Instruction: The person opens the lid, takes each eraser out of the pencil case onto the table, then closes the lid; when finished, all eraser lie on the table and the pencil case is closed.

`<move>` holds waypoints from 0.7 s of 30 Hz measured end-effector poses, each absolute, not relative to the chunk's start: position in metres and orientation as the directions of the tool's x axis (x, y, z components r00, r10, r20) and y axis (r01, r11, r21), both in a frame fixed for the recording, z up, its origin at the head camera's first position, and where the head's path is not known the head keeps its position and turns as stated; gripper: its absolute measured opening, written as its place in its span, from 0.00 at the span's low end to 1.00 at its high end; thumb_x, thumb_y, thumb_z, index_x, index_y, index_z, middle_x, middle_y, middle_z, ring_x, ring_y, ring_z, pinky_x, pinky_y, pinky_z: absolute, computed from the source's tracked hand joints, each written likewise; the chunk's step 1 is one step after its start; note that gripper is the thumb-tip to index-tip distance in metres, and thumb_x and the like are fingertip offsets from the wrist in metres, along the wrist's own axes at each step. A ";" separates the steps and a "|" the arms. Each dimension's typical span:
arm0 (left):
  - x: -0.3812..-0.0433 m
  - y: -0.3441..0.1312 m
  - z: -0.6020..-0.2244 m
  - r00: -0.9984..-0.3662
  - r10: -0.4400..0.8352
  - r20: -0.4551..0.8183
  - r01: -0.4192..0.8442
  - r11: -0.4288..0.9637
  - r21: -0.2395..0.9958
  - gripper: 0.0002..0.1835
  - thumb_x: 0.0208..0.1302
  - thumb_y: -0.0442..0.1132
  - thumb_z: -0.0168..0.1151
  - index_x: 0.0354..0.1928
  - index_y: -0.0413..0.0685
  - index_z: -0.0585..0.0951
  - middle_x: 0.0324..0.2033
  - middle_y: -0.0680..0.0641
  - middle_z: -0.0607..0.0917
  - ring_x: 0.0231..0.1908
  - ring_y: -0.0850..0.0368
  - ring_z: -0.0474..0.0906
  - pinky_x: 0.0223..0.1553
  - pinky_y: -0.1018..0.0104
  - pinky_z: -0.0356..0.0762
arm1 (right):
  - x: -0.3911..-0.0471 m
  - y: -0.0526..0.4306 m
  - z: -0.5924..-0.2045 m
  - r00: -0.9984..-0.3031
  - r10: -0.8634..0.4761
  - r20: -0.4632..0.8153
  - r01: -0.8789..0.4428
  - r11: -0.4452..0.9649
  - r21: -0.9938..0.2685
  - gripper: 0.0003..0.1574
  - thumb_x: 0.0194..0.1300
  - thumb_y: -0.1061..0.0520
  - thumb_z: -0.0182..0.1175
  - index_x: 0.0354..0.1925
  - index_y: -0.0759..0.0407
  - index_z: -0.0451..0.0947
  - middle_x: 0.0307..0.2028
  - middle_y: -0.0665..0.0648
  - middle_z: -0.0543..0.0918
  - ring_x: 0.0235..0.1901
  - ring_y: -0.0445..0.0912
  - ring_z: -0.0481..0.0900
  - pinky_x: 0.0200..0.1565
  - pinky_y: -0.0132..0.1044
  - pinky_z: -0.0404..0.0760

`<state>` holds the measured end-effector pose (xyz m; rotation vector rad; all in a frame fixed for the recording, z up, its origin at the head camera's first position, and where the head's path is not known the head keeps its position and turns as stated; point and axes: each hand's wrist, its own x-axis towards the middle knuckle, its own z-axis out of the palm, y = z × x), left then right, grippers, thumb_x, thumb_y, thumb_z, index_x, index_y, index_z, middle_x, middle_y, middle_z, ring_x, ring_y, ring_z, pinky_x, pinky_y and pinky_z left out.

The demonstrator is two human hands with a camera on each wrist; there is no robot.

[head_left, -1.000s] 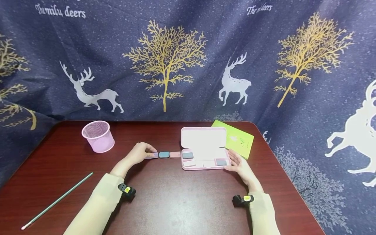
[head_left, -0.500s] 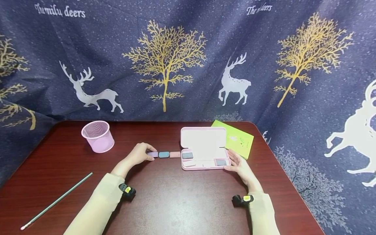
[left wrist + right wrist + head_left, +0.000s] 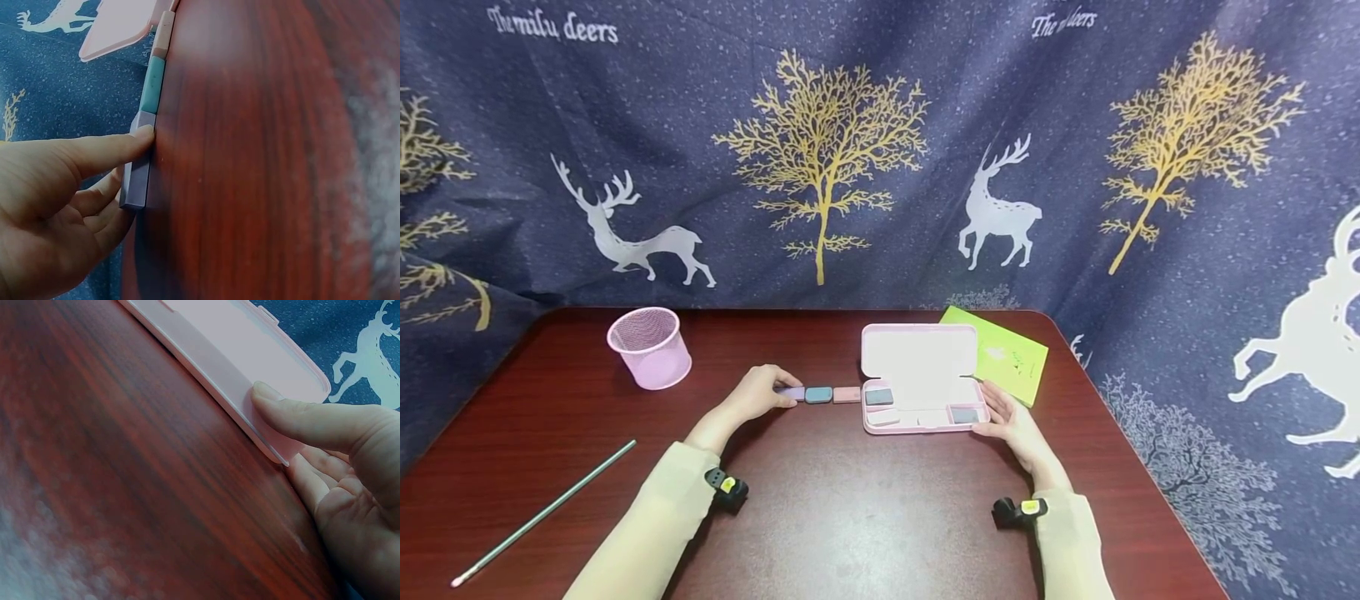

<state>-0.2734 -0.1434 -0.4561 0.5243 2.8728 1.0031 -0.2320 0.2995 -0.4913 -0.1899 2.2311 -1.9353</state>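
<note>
My left hand (image 3: 758, 393) pinches a purple eraser-like block (image 3: 139, 172) between thumb and fingers at its long sides. The block lies end to end with a teal block (image 3: 818, 395) and a pink block (image 3: 847, 395), in a row leading to an open pink pencil case (image 3: 925, 430). At the case's right end, my right hand (image 3: 1011, 421) grips the wall; in the right wrist view its thumb (image 3: 281, 409) reaches over the rim and the fingers lie outside. Inside the case are a dark block (image 3: 879, 397), a white block (image 3: 883, 417) and a grey piece (image 3: 965, 415).
A pink mesh pen holder (image 3: 651, 350) stands at the back left of the brown table (image 3: 850, 517). A green pencil (image 3: 546, 512) lies at the left. Behind the case's right side is a lime-green booklet (image 3: 1015, 358). A patterned cloth (image 3: 880, 167) hangs behind the table.
The purple block has shifted slightly to the right and into line with the teal block. My left thumb and fingers have changed position on it. My right hand and the case have stayed put.
</note>
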 end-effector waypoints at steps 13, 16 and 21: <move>-0.272 -0.143 -0.457 -0.937 0.346 0.053 0.305 0.730 0.612 0.16 0.53 0.33 0.71 0.46 0.35 0.85 0.41 0.37 0.87 0.42 0.45 0.83 0.45 0.50 0.80 | -0.231 0.299 -0.490 -0.974 -0.217 -0.057 0.027 0.136 -0.990 0.56 0.58 0.72 0.63 0.75 0.69 0.43 0.75 0.69 0.50 0.75 0.59 0.48 0.62 0.20 0.63; -0.273 -0.144 -0.458 -0.937 0.347 0.053 0.302 0.721 0.624 0.19 0.54 0.32 0.71 0.49 0.35 0.83 0.42 0.36 0.86 0.44 0.43 0.83 0.47 0.49 0.80 | -0.231 0.299 -0.490 -0.973 -0.222 -0.057 0.028 0.135 -0.990 0.56 0.58 0.71 0.63 0.75 0.69 0.43 0.75 0.69 0.50 0.75 0.59 0.48 0.63 0.20 0.63; -0.273 -0.145 -0.458 -0.933 0.355 0.063 0.312 0.707 0.635 0.20 0.52 0.33 0.72 0.49 0.34 0.83 0.41 0.37 0.86 0.43 0.44 0.82 0.47 0.50 0.80 | -0.231 0.299 -0.490 -0.973 -0.221 -0.060 0.029 0.138 -0.990 0.56 0.58 0.71 0.63 0.75 0.69 0.42 0.75 0.69 0.50 0.75 0.59 0.48 0.64 0.22 0.62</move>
